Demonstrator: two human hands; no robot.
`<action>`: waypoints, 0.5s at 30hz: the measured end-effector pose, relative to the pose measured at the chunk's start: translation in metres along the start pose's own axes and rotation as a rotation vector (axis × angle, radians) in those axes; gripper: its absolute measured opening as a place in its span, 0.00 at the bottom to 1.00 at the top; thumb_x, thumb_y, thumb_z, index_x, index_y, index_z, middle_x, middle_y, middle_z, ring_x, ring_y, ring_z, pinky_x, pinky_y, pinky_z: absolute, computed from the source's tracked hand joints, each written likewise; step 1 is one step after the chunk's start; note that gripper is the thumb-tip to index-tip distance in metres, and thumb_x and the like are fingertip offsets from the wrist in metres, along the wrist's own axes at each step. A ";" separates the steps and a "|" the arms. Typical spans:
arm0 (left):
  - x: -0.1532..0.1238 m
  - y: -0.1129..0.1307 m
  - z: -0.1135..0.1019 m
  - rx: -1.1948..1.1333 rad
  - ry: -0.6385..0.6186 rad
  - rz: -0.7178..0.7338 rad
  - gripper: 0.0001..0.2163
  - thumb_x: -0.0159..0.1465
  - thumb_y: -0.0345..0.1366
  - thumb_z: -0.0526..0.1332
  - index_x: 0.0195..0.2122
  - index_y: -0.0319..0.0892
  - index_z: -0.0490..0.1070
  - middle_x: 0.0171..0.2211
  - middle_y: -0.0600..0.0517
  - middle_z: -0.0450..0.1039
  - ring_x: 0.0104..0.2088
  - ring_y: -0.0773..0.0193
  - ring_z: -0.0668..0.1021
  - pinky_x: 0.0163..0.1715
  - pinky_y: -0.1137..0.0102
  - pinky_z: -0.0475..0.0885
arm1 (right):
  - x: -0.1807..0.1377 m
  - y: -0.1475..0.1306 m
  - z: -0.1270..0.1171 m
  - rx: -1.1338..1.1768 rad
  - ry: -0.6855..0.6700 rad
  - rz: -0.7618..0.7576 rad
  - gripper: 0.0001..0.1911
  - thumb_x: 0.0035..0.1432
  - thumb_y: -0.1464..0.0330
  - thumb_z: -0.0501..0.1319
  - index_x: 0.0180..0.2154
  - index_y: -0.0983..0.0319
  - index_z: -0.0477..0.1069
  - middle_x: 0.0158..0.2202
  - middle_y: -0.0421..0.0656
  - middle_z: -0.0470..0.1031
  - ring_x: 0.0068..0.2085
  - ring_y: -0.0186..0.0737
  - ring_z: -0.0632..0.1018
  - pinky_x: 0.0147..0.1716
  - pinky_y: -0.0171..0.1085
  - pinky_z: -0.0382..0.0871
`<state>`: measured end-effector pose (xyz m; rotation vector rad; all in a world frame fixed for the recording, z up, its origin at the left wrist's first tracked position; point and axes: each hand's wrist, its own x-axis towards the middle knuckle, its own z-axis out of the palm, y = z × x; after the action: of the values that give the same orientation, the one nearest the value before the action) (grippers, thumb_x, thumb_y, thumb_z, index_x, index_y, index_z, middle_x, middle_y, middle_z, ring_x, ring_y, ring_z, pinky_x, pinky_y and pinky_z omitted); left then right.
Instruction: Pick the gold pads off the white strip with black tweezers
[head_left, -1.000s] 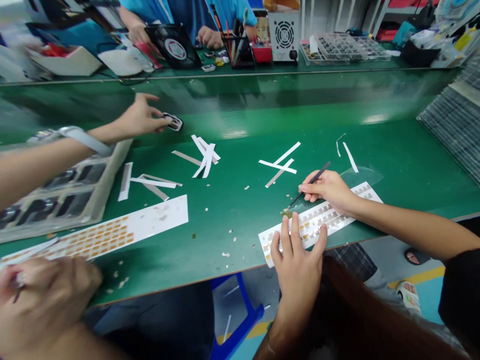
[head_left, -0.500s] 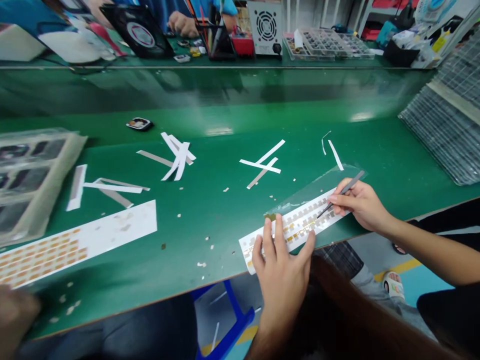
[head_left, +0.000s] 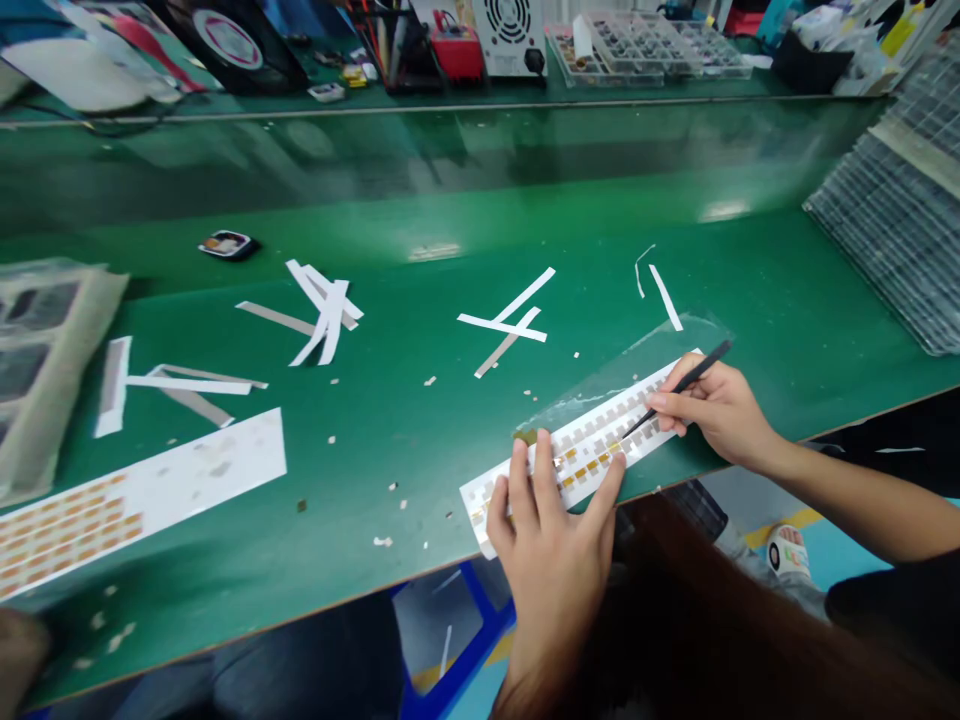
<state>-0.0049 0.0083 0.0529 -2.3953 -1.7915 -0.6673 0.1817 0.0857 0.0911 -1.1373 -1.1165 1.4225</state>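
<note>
A white sheet (head_left: 480, 500) with rows of grey and amber rectangles lies slantwise near the bench's front edge. My left hand (head_left: 555, 520) rests on its left part with the fingers spread, holding it down flat. Dark tweezers (head_left: 703, 367) are pinched in my right hand (head_left: 712, 405), over the sheet's right part. Their tip points down at the amber pieces, close to my left thumb; whether it touches one I cannot tell. A clear film (head_left: 637, 360) lies along the sheet's far side.
White strips (head_left: 330, 320) lie in loose piles on the green bench (head_left: 390, 420), with small scraps about. Another sheet with orange pieces (head_left: 247, 445) and another person's blurred hand (head_left: 21, 645) are at left. Wire racks (head_left: 892, 220) stand at right, a blue stool (head_left: 480, 640) below.
The view has shifted, so the bench items sit further left and the far shelf higher. The tweezers' tip is a little closer to my left thumb. Both hands keep their hold.
</note>
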 end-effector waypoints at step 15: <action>-0.002 0.000 0.002 0.052 0.038 0.009 0.24 0.55 0.39 0.65 0.52 0.64 0.63 0.67 0.49 0.35 0.62 0.41 0.56 0.52 0.49 0.58 | -0.002 0.000 0.002 -0.037 -0.004 0.023 0.11 0.46 0.67 0.69 0.24 0.61 0.67 0.17 0.36 0.72 0.18 0.29 0.71 0.14 0.28 0.63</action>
<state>-0.0046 0.0075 0.0500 -2.3396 -1.7605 -0.6527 0.1796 0.0835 0.0916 -1.1771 -1.1405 1.4276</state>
